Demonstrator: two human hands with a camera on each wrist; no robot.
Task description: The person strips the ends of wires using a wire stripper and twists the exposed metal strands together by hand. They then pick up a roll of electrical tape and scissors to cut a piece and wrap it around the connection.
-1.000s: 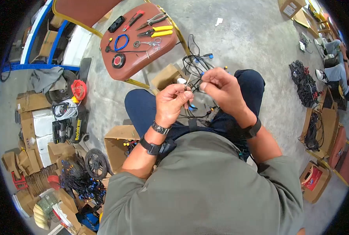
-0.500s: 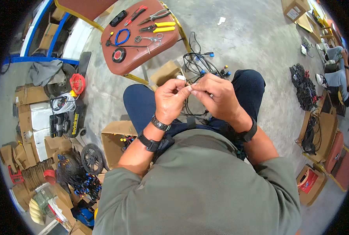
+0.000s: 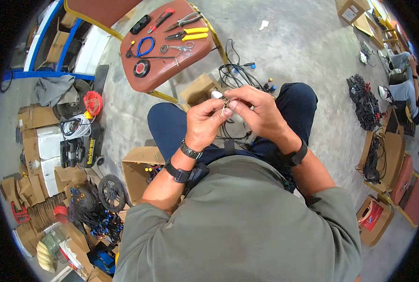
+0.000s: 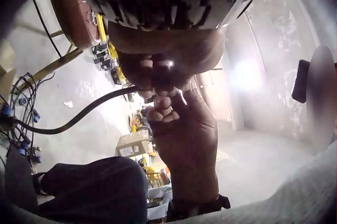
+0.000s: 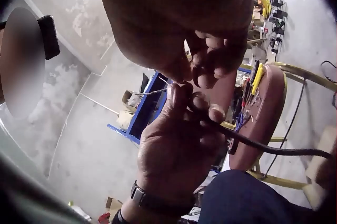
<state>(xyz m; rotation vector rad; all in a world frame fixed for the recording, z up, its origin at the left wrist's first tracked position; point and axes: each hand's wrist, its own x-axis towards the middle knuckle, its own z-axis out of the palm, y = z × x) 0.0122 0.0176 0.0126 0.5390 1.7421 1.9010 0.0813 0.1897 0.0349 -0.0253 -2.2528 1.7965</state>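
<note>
A black cable runs into my left hand, whose thumb and fingers grip it near its end. Its loose length hangs down toward the floor in the left wrist view. From the pinched end a thin light-coloured wire sticks out past the left thumb. My right hand meets the left fingertips in front of the lap and pinches at the wire's end with thumb and forefinger. The joined spot is mostly hidden behind the fingers.
Ahead on the left, a red chair seat bears yellow-handled wire strippers, pliers, scissors, a knife, a blue cable coil and black tape. Black cables and a cardboard box lie on the floor. Another open box stands left.
The right hand was apart from the left a second ago; it came in to the left fingertips, and its fingers now work at the wire. The left hand has stayed nearly in place.
</note>
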